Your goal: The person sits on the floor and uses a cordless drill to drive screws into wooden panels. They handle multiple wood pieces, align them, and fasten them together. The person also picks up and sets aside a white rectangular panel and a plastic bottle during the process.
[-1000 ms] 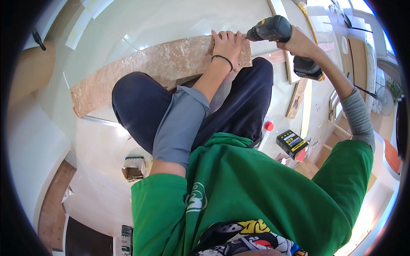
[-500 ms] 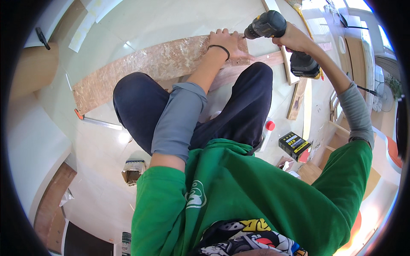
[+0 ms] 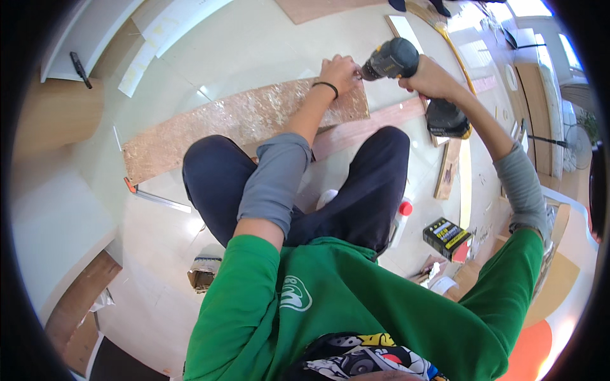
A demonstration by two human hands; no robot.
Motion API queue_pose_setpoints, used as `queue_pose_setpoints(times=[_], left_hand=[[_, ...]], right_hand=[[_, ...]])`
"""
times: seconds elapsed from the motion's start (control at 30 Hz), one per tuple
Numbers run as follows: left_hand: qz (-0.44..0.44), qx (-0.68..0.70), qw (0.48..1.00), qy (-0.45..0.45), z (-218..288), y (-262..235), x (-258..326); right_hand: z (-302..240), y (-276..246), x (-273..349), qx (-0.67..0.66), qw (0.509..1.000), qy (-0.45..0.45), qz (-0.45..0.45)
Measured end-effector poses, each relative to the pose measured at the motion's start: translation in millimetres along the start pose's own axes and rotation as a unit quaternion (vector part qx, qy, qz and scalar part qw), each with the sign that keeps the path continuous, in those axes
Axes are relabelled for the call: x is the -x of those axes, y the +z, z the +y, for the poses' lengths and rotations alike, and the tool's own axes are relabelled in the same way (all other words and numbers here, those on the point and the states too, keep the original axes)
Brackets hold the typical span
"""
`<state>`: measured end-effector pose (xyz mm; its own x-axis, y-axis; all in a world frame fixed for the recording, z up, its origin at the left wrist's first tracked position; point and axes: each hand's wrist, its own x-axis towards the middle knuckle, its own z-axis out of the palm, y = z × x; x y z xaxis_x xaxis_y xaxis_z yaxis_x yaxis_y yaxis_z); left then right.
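Observation:
My right hand point(image 3: 432, 77) is closed around the grip of a black and yellow cordless drill point(image 3: 395, 57). The drill lies roughly level, its chuck pointing left. Right at the chuck's tip is my left hand point(image 3: 341, 71), fingers curled together above the board's right end; whatever they pinch is too small to make out. Beneath it stretches a long, worn brown wooden board point(image 3: 222, 120), scuffed with pale marks. A pinkish wooden strip point(image 3: 381, 119) passes partly under that board, near my knees.
An orange-ended metal square point(image 3: 162, 198) lies by the board's left end. To my right are a black and yellow box point(image 3: 447, 238), a red-capped bottle point(image 3: 401, 219) and a short wood piece point(image 3: 448, 168). A broom point(image 3: 454, 47) and someone's dark-clad feet point(image 3: 438, 6) appear at the far side.
My left hand has come up off the board, from lying flat to curled fingers at the drill's tip. The view has shifted, so the scene sits lower.

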<state>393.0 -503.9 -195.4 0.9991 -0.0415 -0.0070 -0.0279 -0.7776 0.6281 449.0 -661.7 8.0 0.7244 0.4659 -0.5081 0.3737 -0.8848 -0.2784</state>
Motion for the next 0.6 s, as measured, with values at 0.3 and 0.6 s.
queue_pose_setpoints(times=[0.3, 0.6], left_hand=[[-0.017, 0.069, 0.997, -0.018, 0, 0, -4], [0.039, 0.052, 0.998, 0.017, -3, 3, -1]], right_hand=[[0, -2, 12, -0.063, 0.998, 0.022, -0.002], [-4, -3, 21, -0.033, 0.999, 0.001, 0.007]])
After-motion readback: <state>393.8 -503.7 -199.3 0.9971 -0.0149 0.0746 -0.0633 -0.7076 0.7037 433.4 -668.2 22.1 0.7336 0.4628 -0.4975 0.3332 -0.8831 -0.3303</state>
